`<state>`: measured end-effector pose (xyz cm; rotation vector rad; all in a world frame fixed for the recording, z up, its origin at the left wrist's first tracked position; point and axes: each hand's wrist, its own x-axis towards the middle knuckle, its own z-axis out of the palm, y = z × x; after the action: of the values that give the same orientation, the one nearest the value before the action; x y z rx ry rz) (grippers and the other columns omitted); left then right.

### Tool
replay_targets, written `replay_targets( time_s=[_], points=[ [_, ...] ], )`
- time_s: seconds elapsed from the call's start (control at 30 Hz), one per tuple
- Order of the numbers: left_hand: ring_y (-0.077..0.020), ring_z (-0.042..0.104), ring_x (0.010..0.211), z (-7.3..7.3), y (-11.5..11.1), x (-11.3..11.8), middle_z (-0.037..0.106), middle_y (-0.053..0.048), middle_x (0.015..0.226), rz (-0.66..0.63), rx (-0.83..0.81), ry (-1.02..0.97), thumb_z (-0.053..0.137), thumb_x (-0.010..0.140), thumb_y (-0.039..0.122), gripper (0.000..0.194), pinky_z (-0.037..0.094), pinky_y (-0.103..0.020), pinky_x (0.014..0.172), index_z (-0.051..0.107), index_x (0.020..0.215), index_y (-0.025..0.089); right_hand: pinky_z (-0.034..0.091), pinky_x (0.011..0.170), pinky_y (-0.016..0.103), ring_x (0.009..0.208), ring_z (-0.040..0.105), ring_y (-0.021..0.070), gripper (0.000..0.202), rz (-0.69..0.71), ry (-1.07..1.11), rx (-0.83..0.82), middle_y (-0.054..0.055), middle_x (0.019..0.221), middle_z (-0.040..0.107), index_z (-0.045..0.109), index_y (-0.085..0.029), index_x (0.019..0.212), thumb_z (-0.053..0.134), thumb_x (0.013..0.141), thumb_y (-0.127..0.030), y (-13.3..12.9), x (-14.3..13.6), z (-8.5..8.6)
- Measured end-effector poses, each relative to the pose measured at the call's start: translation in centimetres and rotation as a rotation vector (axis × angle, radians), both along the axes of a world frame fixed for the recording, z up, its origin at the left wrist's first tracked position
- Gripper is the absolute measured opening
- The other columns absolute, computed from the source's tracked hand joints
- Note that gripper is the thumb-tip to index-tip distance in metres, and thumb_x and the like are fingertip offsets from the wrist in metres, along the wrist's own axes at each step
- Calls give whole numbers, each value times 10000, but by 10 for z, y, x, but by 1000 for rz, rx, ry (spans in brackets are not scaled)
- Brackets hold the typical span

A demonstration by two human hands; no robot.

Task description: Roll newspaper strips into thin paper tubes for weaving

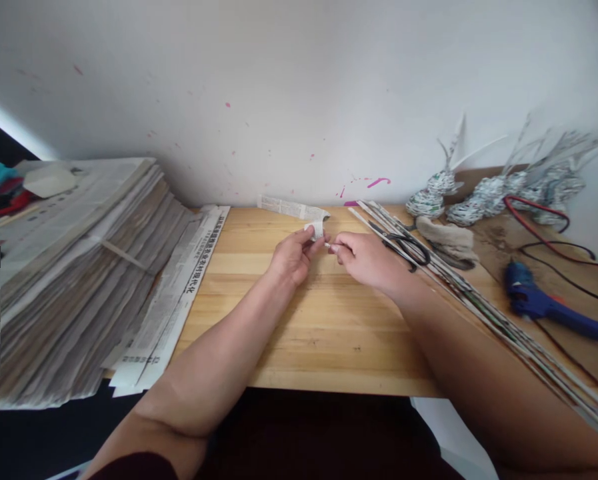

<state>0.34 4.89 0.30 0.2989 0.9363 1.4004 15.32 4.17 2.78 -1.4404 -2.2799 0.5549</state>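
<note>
A newspaper strip (291, 207) stretches from my hands toward the wall, its far end lying on the wooden table. My left hand (293, 257) is closed on the near part of the strip, thumb on top. Close by on the right, my right hand (355, 252) pinches a thin, pale rolled tip of paper between thumb and fingers. The fingertips of both hands almost meet; whether a rod lies inside the roll cannot be seen. Beside my right wrist are black scissors (409, 250), resting on a bundle of thin rolled paper sticks (471, 299).
At left stands a tall tied stack of newspapers (109, 267), with cut newspaper strips (183, 280) beside it. On the right are a blue glue gun (543, 303), a cloth glove (446, 240), a red cable (533, 227) and several woven paper shapes (431, 193). A wall closes off the back.
</note>
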Motion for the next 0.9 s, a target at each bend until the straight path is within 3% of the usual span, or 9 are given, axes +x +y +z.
replay_targets(
  time_s=[0.13, 0.3, 0.43, 0.57, 0.67, 0.8, 0.9],
  points=[
    [-146, 707, 693, 2, -1, 0, 685, -89, 729, -20, 5, 10, 580, 870, 61, 149, 578, -208, 712, 648, 737, 65, 331, 588, 255, 591, 513, 120, 242, -5, 44, -63, 10, 672, 624, 578, -183, 699, 494, 923, -221, 1, 0, 0],
    [-125, 696, 703, 1, -2, -1, 692, -76, 753, -75, 37, 29, 633, 830, 44, 83, 572, -208, 765, 667, 758, 67, 364, 480, 233, 485, 484, 93, 279, -75, 302, -436, 2, 627, 568, 600, -173, 739, 439, 957, -239, 5, 0, -9],
    [-113, 692, 720, 0, -3, -1, 694, -69, 779, -115, 60, 33, 625, 829, 27, 93, 566, -184, 751, 672, 761, 70, 258, 357, 206, 403, 420, 66, 275, -162, 476, -698, -16, 583, 501, 540, -169, 707, 450, 955, -247, 6, -1, -7],
    [-122, 700, 736, 2, -4, 0, 694, -74, 783, -107, 53, 33, 621, 834, 26, 94, 566, -177, 729, 666, 764, 70, 157, 330, 202, 360, 362, 52, 282, -178, 539, -881, -22, 557, 479, 499, -168, 695, 430, 955, -253, 6, 0, -1],
    [-117, 697, 708, 2, -4, 1, 692, -70, 762, -92, 40, 44, 609, 839, 14, 112, 563, -170, 701, 661, 756, 67, 223, 353, 215, 376, 393, 68, 243, -137, 444, -737, -15, 570, 512, 546, -172, 744, 473, 939, -298, 6, 1, -5],
    [-103, 685, 670, 1, -2, 0, 689, -66, 736, -46, 33, 49, 614, 836, 9, 124, 551, -152, 663, 658, 733, 63, 376, 513, 240, 538, 537, 115, 156, -34, 231, -148, 0, 686, 627, 603, -197, 814, 661, 829, -341, 5, 0, -16],
    [-103, 684, 657, 2, -1, 0, 683, -57, 710, -22, 29, 35, 606, 842, 10, 147, 551, -149, 648, 652, 714, 66, 363, 583, 256, 615, 554, 132, 102, 30, 141, 114, 9, 710, 661, 628, -197, 800, 652, 834, -289, 5, 0, -19]
  ],
)
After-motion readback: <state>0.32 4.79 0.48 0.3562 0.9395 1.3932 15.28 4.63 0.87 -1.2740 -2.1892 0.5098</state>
